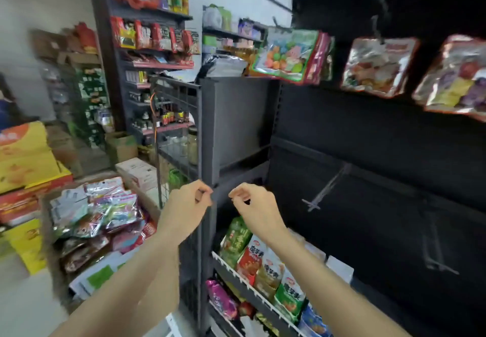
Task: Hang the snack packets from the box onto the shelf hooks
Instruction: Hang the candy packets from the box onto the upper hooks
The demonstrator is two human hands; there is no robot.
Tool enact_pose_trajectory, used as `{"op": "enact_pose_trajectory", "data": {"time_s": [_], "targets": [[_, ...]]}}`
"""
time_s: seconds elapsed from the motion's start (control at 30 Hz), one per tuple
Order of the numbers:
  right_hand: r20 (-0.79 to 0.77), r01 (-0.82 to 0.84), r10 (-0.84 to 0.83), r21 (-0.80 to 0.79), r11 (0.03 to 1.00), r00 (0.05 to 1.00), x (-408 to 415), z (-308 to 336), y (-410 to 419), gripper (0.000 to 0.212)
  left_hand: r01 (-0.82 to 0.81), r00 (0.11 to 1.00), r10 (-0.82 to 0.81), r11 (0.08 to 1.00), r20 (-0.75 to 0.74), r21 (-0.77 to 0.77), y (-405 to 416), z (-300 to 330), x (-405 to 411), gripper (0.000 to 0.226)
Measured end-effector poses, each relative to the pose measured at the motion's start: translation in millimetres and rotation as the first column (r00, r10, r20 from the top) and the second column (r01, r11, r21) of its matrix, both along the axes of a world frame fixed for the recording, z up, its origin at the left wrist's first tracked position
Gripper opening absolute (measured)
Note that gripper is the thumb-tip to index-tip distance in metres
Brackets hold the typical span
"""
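A cardboard box (50, 221) at the lower left holds a heap of shiny snack packets (105, 210). On the black shelf panel at the upper right hang a green-edged candy packet (288, 55), a red-edged packet (378, 67) and a third packet (457, 79). Bare metal hooks (328, 186) stick out lower down the panel. My left hand (188, 209) and my right hand (253, 205) hover side by side in front of the grey shelf post, fingers loosely curled, holding nothing. The view is motion-blurred.
A lower wire-fronted shelf (257, 297) carries upright snack bags. A grey shelf post (209, 139) stands between box and panel. Yellow and red cartons (26, 163) are stacked at the far left. Stocked shelves (155, 47) fill the back.
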State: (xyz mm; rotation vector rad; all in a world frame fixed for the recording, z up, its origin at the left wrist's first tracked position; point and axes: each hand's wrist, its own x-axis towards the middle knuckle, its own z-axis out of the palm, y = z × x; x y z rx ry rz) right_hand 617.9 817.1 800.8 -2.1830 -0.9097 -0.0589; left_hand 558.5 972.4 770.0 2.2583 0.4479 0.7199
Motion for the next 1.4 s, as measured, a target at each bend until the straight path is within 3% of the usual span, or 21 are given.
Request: {"op": "enact_pose_trajectory", "data": {"time_s": [0.17,0.27,0.33,0.47,0.6,0.7,0.8,0.97,1.03,1.1,1.17,1.27,1.33,1.4], "targets": [[-0.248,-0.147,0.112,-0.124,0.981,0.962,-7.2,-68.4,130.3,0.024,-0.137,0.969,0.113,0.986,-0.220,-0.096,132.4,-74.3,-19.1,0.015],[-0.331,-0.199,0.124,-0.207,0.958,0.936,-4.6,-101.5,193.5,0.026,-0.070,0.914,0.056,0.997,-0.402,-0.021,189.8,-110.4,-22.1,0.016],[-0.352,-0.260,0.133,-0.343,0.902,0.926,1.2,-127.0,229.3,0.026,0.004,0.842,0.001,1.000,-0.540,0.008,215.8,-133.0,-24.1,0.014],[-0.361,-0.342,0.140,-0.592,0.730,0.922,15.9,-177.3,273.1,0.027,0.122,0.634,-0.064,0.992,-0.771,0.018,245.7,-172.4,-27.9,0.037],[-0.364,-0.370,0.139,-0.704,0.606,0.921,22.8,-214.2,288.2,0.009,0.345,0.492,-0.202,0.938,-0.847,-0.023,258.9,-205.5,-23.6,0.070],[-0.312,-0.357,0.178,-0.752,0.554,0.933,27.9,-243.0,292.0,0.031,0.405,0.443,-0.178,0.914,-0.879,0.018,265.8,-222.7,-23.9,0.085],[-0.328,-0.358,0.148,-0.805,0.473,0.933,20.9,-230.7,295.6,0.029,0.376,0.491,-0.114,0.922,-0.864,0.092,266.3,-225.1,-21.8,0.078],[-0.240,-0.342,0.263,-0.812,0.473,0.934,24.7,-213.4,299.4,0.021,0.223,0.555,-0.131,0.975,-0.822,-0.005,262.8,-219.4,-16.6,0.064],[-0.189,-0.317,0.282,-0.791,0.524,0.940,23.1,-199.5,298.2,0.007,0.196,0.540,-0.156,0.979,-0.827,-0.057,261.7,-214.4,-16.6,0.061],[-0.125,-0.267,0.270,-0.759,0.593,0.955,21.2,-189.2,298.1,0.018,0.206,0.554,-0.178,0.976,-0.813,-0.073,260.0,-207.6,-18.2,0.047],[-0.121,-0.241,0.218,-0.678,0.694,0.968,21.6,-184.4,303.8,0.016,0.178,0.695,-0.130,0.984,-0.708,-0.006,259.5,-196.6,-22.6,0.030],[-0.203,-0.234,0.151,-0.486,0.842,0.967,23.8,-173.0,319.2,0.028,-0.005,0.915,0.093,0.975,-0.393,0.220,268.2,-176.8,-30.3,0.026],[-0.288,-0.246,0.144,-0.361,0.900,0.947,25.7,-163.9,330.5,0.028,-0.087,0.928,0.207,0.929,-0.311,0.361,281.8,-167.7,-34.4,0.032],[-0.357,-0.269,0.153,-0.301,0.915,0.922,24.2,-156.2,339.1,0.025,-0.128,0.878,0.316,0.879,-0.360,0.459,297.7,-164.9,-39.0,0.048]]}}
